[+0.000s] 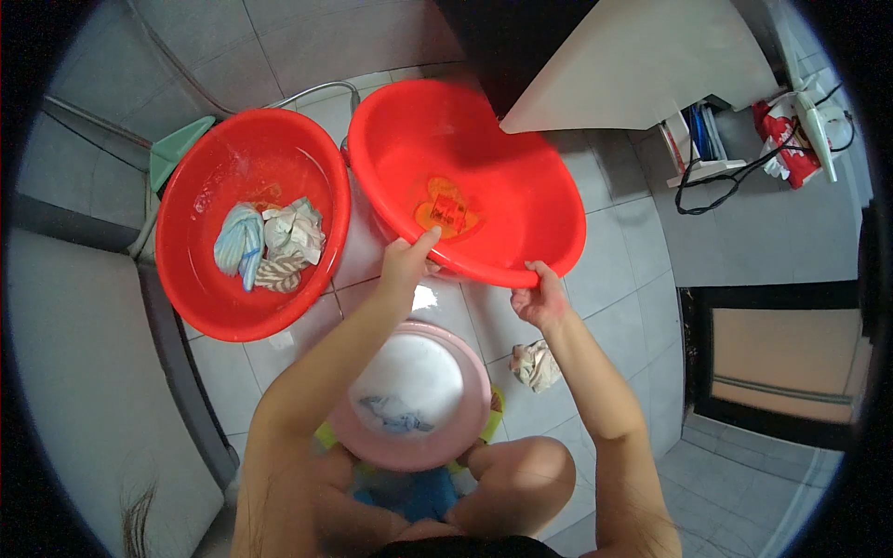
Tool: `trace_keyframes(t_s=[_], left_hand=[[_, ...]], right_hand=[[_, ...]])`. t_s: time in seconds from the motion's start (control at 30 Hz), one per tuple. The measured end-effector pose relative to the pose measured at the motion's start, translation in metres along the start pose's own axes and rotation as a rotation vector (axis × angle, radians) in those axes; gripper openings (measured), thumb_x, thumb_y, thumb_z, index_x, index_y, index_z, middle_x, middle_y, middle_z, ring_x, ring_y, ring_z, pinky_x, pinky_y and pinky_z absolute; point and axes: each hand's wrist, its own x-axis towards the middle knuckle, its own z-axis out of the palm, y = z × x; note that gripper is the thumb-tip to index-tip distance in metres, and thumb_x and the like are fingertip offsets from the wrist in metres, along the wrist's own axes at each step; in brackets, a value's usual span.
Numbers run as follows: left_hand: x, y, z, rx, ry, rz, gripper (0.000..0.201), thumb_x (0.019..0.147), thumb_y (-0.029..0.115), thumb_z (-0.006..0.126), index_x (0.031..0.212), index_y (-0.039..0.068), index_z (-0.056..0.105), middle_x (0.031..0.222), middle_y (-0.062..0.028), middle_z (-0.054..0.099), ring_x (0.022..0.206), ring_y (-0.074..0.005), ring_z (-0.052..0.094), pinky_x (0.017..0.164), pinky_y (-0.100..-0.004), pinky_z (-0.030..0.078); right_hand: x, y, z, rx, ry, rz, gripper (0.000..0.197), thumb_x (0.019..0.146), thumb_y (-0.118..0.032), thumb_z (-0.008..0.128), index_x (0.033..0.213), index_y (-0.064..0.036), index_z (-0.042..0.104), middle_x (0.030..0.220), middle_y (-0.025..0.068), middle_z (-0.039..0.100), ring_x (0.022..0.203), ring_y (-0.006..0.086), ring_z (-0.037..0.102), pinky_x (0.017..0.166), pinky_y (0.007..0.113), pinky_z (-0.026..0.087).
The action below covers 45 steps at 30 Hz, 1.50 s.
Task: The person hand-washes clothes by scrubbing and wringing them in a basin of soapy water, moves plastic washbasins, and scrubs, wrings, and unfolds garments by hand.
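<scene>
My left hand (407, 272) is closed on the near rim of a red plastic basin (521, 200), thumb over the edge. Farther right along the same rim, my right hand (541, 299) grips it too, its fingers partly hidden underneath. An orange printed patch shows on the basin's inside, and no clothes lie in it. Between my knees stands a pink basin (479, 381) with white suds (409, 372) and a bluish cloth (398, 416) in it. To the left, another red basin (200, 298) holds several wrung cloths (290, 232).
A crumpled pale cloth (535, 365) lies on the tiled floor right of the pink basin. A green dustpan-like scoop (175, 149) and a metal hose (321, 90) are by the left wall. A white cabinet (642, 65) juts out beyond the held basin, with black cables (712, 181) hanging at right.
</scene>
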Motion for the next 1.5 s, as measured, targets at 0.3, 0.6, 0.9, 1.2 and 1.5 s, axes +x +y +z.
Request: trace_keyframes(t_s=[0.3, 0.6, 0.9, 1.2, 1.5], left_hand=[[-0.164, 0.071, 0.021, 0.148, -0.001, 0.207, 0.024, 0.088, 0.021, 0.060, 0.089, -0.003, 0.064, 0.083, -0.0051, 0.066, 0.071, -0.0085, 0.060, 0.064, -0.0224, 0.048], [-0.297, 0.124, -0.018, 0.000, -0.066, 0.604, 0.018, 0.092, 0.011, 0.055, 0.094, -0.005, 0.064, 0.091, -0.0072, 0.066, 0.081, -0.0088, 0.060, 0.073, -0.0242, 0.049], [-0.404, 0.178, -0.092, 0.260, 0.186, 0.919, 0.015, 0.090, 0.009, 0.059, 0.091, -0.004, 0.066, 0.083, -0.0031, 0.066, 0.074, -0.0051, 0.057, 0.068, -0.0218, 0.047], [-0.434, 0.166, -0.182, 0.330, 0.539, 0.913, 0.014, 0.086, 0.007, 0.060, 0.087, -0.005, 0.066, 0.074, -0.0003, 0.064, 0.063, -0.0028, 0.052, 0.057, -0.0206, 0.044], [-0.430, 0.136, -0.214, 0.633, 1.069, 0.895, 0.018, 0.080, 0.010, 0.065, 0.069, -0.001, 0.055, 0.051, -0.0092, 0.045, 0.046, -0.0093, 0.039, 0.044, -0.0280, 0.035]], right_hand=[[-0.154, 0.041, -0.010, 0.055, -0.114, 0.158, 0.016, 0.085, -0.018, 0.056, 0.076, -0.0098, 0.044, 0.061, 0.0004, 0.043, 0.047, 0.0109, 0.039, 0.040, 0.021, 0.030], [-0.275, 0.103, 0.036, -0.087, -0.258, 0.188, 0.017, 0.085, -0.019, 0.056, 0.078, -0.0084, 0.046, 0.065, 0.0022, 0.050, 0.050, 0.0110, 0.042, 0.041, 0.021, 0.030], [-0.274, 0.241, 0.087, -0.110, -0.631, 0.595, 0.019, 0.083, -0.024, 0.058, 0.092, -0.0079, 0.053, 0.078, 0.0024, 0.059, 0.054, 0.0111, 0.045, 0.045, 0.021, 0.034], [-0.213, 0.364, 0.146, -0.731, -0.538, 0.401, 0.028, 0.091, -0.015, 0.048, 0.117, -0.0040, 0.048, 0.106, 0.0117, 0.061, 0.090, 0.0247, 0.065, 0.074, 0.038, 0.057], [-0.188, 0.441, 0.168, -1.229, -0.721, 0.670, 0.038, 0.087, -0.019, 0.055, 0.122, -0.0053, 0.050, 0.111, 0.0130, 0.061, 0.088, 0.0265, 0.062, 0.069, 0.040, 0.056]])
